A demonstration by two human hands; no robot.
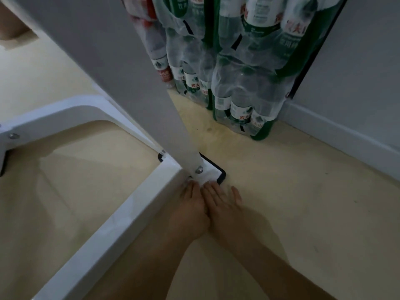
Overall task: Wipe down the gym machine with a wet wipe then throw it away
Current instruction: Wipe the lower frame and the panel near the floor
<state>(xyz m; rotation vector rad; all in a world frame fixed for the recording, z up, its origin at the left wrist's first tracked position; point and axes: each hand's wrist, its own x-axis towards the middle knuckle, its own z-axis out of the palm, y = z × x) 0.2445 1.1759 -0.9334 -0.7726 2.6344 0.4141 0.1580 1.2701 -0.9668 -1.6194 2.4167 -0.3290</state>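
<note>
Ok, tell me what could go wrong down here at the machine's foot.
The left hand and right hand lie flat beside the bolt on the white frame, which could scrape skin. The wrapped water bottles stand close behind, so a wide swipe might knock them. I cannot make out the wipe.

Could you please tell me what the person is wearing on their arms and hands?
Nothing visible: the left hand and right hand are ungloved, no sleeves reach into view, and no watch, band or ring shows in the dim light.
</note>
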